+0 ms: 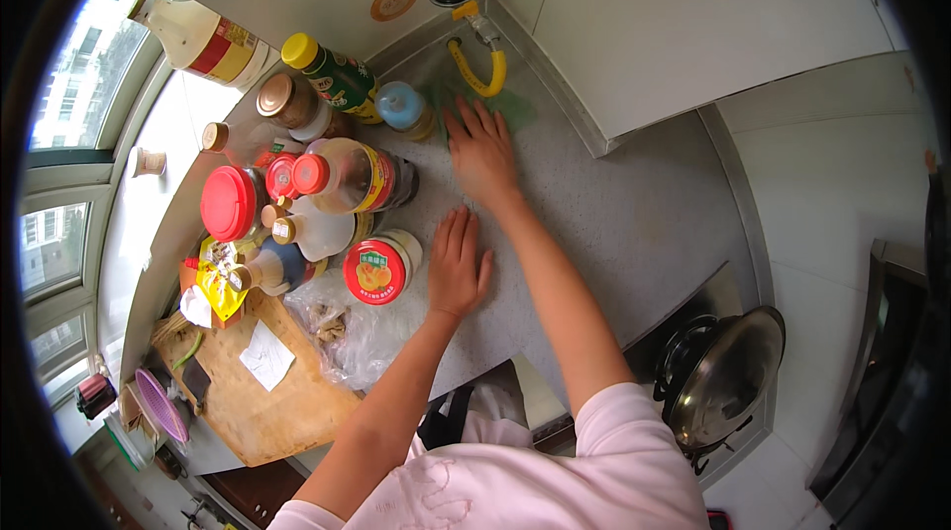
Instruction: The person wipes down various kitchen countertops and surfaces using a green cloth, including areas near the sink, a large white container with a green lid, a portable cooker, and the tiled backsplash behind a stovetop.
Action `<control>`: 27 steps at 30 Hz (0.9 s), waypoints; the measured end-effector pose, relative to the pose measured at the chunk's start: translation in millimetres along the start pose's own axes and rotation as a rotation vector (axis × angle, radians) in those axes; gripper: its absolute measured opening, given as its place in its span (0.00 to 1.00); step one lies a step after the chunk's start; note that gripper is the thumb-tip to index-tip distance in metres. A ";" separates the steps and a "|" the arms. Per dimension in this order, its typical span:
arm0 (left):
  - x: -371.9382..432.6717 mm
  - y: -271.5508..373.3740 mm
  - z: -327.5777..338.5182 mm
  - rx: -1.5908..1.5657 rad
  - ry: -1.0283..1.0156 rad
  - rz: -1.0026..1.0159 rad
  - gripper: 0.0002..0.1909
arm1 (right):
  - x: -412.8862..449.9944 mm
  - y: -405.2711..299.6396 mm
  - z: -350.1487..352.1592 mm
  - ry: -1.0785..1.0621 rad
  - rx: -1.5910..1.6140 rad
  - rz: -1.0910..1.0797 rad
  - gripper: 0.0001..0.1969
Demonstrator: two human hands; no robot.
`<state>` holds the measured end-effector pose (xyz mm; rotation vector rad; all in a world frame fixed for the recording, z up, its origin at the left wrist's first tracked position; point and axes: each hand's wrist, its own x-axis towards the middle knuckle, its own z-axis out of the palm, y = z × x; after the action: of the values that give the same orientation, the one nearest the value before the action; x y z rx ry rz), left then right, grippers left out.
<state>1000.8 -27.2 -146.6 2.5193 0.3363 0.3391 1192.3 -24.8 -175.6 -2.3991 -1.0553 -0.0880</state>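
My right hand (483, 155) presses flat on a thin green cloth or film (513, 110), which lies on the grey countertop (617, 210) in the corner below a yellow gas hose (490, 80). Whether its fingers grip the green piece is hard to see. My left hand (455, 262) rests palm down on the countertop, fingers together and thumb apart, with nothing in it. Just left of it stands a glass jar with a red lid (375, 271). A small jar with a blue top (402, 106) is close to the right hand's fingertips.
Bottles and jars crowd the left, among them a red-capped plastic bottle (345, 177) and a green bottle (334, 77). Nearer are a clear plastic bag (364, 340) and a wooden cutting board (297, 411). At right, a lidded wok (724, 378) sits on the stove. A wall corner juts in above.
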 end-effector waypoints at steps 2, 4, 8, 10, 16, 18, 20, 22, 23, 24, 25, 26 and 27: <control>-5.6 -4.7 -4.5 -0.005 0.003 -0.042 0.31 | -26.7 -11.2 -11.0 -0.037 0.041 -0.003 0.25; -6.7 -4.3 -3.6 0.004 -0.001 -0.046 0.31 | -22.8 -6.2 -20.1 -0.059 0.073 0.015 0.26; -3.3 1.7 -0.8 -0.014 0.003 -0.014 0.32 | 51.5 38.5 -17.5 -0.014 -0.012 0.169 0.31; -2.8 2.7 0.3 -0.011 -0.010 -0.014 0.32 | 76.3 52.5 -14.0 0.042 0.022 0.202 0.32; -2.6 1.8 5.1 0.007 -0.009 -0.005 0.31 | 35.0 52.5 -8.7 0.134 -0.081 0.196 0.32; -4.9 -4.1 1.5 0.022 0.011 -0.010 0.31 | -11.8 30.9 -21.4 0.166 -0.058 0.332 0.31; -4.5 -5.9 1.2 0.023 0.029 -0.009 0.32 | -62.8 14.8 -38.8 0.141 -0.123 0.462 0.28; -3.7 -5.0 1.4 0.017 0.041 0.004 0.32 | -101.7 7.7 -49.5 0.176 -0.101 0.524 0.25; -3.9 -3.0 2.4 0.015 0.042 0.008 0.32 | -109.6 9.9 -51.6 0.182 -0.109 0.521 0.25; -3.5 -1.6 2.9 0.009 0.048 0.016 0.32 | -113.5 12.4 -53.8 0.230 -0.095 0.528 0.21; -3.6 -0.9 2.3 0.003 0.042 0.014 0.32 | -113.1 15.5 -53.9 0.276 -0.078 0.531 0.19; -4.0 -0.4 1.3 -0.001 0.037 0.008 0.32 | -106.1 20.7 -51.4 0.281 -0.079 0.522 0.19; -4.1 -0.2 1.6 -0.001 0.043 0.016 0.32 | -93.1 27.5 -49.3 0.350 -0.064 0.469 0.17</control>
<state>997.4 -29.0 -148.7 2.5175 0.3332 0.3994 1154.0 -126.4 -168.6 -2.5007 -0.3261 -0.3632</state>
